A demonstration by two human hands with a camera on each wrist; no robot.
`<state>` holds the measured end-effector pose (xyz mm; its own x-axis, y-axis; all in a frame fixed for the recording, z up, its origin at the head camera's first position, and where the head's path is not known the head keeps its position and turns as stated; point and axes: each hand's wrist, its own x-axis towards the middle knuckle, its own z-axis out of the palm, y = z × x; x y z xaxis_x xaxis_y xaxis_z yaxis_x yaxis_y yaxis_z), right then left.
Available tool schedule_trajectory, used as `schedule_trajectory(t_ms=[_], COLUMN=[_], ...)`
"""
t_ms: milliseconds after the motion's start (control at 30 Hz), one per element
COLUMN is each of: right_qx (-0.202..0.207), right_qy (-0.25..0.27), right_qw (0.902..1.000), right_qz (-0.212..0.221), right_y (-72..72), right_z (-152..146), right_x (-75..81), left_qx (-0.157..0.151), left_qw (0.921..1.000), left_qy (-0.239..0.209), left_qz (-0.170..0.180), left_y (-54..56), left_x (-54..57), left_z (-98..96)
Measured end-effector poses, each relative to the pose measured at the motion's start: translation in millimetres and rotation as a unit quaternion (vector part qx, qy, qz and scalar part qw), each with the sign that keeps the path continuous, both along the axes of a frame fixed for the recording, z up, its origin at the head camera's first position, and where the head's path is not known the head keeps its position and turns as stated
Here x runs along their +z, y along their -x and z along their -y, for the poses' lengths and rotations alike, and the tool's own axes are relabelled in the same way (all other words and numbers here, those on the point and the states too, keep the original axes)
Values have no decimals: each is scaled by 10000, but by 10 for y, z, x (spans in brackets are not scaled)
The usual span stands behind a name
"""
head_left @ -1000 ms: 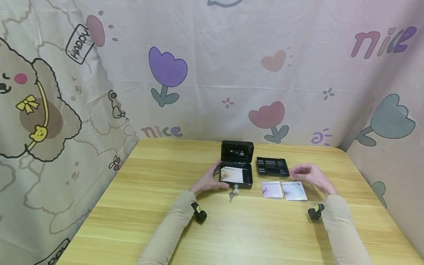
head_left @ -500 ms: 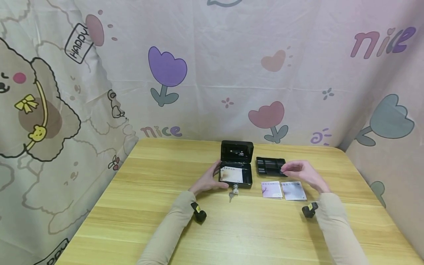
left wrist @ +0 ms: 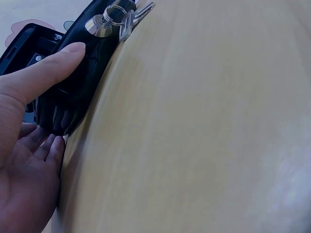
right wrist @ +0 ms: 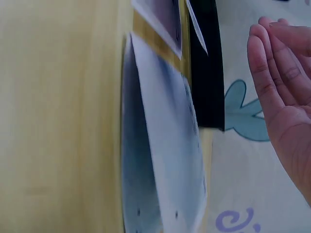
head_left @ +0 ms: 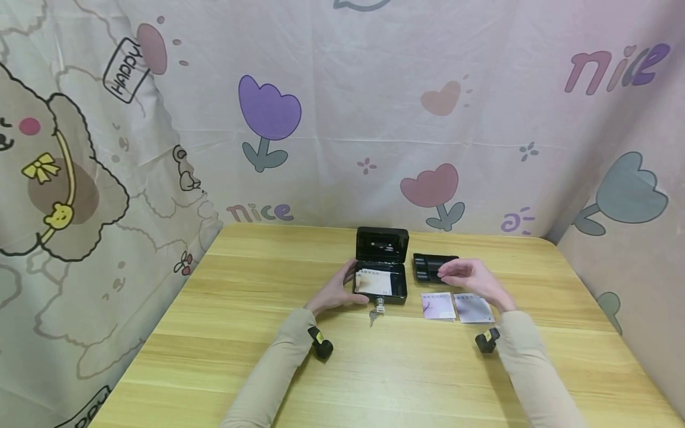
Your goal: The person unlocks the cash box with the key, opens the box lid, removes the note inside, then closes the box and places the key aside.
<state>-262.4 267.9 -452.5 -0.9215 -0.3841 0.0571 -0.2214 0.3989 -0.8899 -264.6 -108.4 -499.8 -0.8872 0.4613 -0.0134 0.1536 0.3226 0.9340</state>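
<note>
A black cash box (head_left: 396, 300) stands on the table, lid raised, with cream-coloured papers (head_left: 374, 283) inside. My left hand (head_left: 336, 289) grips its front left corner, thumb along the front and fingers against the side. In the left wrist view, keys (left wrist: 127, 25) on a ring hang from the lock on the box's front. My right hand (head_left: 471, 278) is over the right part of a black compartment tray (head_left: 424, 268), hiding some of it. Its thumb lies near the fingertips in the right wrist view, and nothing shows between them.
Two folded paper cards lie in front of the tray: a pinkish card (head_left: 437, 306) on the left and a bluish card (head_left: 473, 310) on the right. The wooden table (head_left: 374, 374) ends at a printed cloth (head_left: 332, 148) behind the box.
My right hand has moved left from the tray's right edge to over the tray. The left hand stays at the cash box, and the tray and cards have not moved.
</note>
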Motion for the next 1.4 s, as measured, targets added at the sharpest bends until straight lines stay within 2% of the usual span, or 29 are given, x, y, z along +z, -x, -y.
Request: schedule_trajectory(t_ms=[300,667,1000,1400], right_qx=[235,536,570,777], right_qy=[96,-16,-149,-355], right_qw=[9997,9979,9972,9935], right_qz=[61,-367,-451,-753], right_y=[42,117,177,255], right_z=[332,723,965,1182], right_x=[26,-4,-24,-43], left_qx=[-41,-46,-28,-56], left_qw=[10000,10000,9999,9999], left_qy=[-38,0,-88,-115], left_qz=[-43,-55,-58,-36], left_y=[17,15,-9,0], left_x=[2,8,15,7], left_z=[9,1,0,-3])
